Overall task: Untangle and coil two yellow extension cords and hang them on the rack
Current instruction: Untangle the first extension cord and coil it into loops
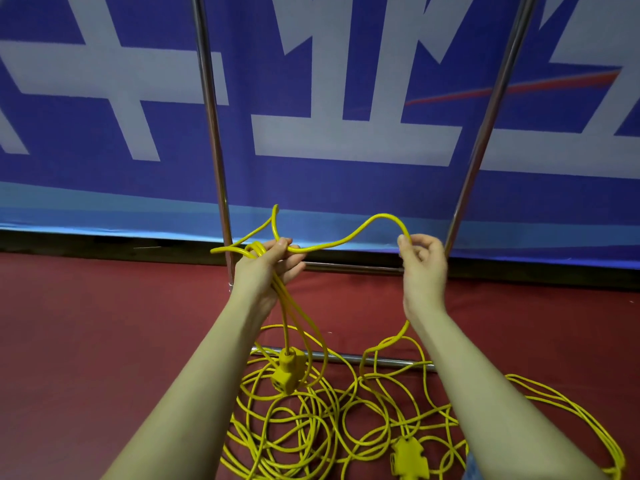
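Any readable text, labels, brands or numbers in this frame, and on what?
Banner: huge white strokes of characters, cropped by the frame edges; no whole word reads.
Socket blocks on the yellow cords: no marking legible.
Rack poles: no text.

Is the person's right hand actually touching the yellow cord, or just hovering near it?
Touching. The head view shows the right hand pinching the yellow cord between thumb and fingertips, where the raised strand arches across from the left hand.

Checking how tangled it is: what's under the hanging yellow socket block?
Under the socket block lie loose yellow cord loops on the red floor and the rack's base bar. Where strands cross beneath it is hidden.
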`<state>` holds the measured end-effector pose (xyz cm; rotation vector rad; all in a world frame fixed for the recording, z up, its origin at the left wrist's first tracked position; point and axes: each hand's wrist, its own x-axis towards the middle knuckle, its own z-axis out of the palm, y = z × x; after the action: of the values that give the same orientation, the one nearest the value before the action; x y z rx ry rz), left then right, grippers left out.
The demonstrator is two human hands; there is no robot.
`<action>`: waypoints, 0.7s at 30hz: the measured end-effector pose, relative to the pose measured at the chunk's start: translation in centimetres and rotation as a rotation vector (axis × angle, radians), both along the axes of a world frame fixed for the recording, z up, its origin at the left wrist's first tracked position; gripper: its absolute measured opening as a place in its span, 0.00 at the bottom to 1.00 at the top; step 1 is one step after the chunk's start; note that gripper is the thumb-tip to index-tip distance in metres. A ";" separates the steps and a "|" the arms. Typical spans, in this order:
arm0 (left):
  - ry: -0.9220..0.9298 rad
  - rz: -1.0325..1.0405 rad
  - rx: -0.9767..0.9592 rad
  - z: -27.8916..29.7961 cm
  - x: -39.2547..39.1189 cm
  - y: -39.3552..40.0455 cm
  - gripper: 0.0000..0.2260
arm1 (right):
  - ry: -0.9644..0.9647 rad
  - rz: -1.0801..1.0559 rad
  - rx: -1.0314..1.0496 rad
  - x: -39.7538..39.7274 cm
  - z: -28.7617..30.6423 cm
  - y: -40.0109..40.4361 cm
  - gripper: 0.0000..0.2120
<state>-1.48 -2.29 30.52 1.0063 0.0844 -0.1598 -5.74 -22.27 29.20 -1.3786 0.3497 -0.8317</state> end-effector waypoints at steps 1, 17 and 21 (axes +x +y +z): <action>-0.002 -0.006 0.001 0.0 0.0 0.0 0.05 | -0.051 -0.017 -0.015 -0.1 0.5 0.1 0.09; 0.001 0.004 0.056 -0.4 0.4 1.1 0.10 | 0.165 0.115 -0.131 0.7 -0.4 -0.7 0.21; -0.029 0.018 -0.024 -0.2 0.6 1.1 0.06 | 0.168 0.271 -0.078 0.3 -0.5 -1.2 0.27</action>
<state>-0.89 -1.18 30.35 0.9833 0.0644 -0.1297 -5.45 -23.51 28.68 -1.5335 0.2544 -0.5120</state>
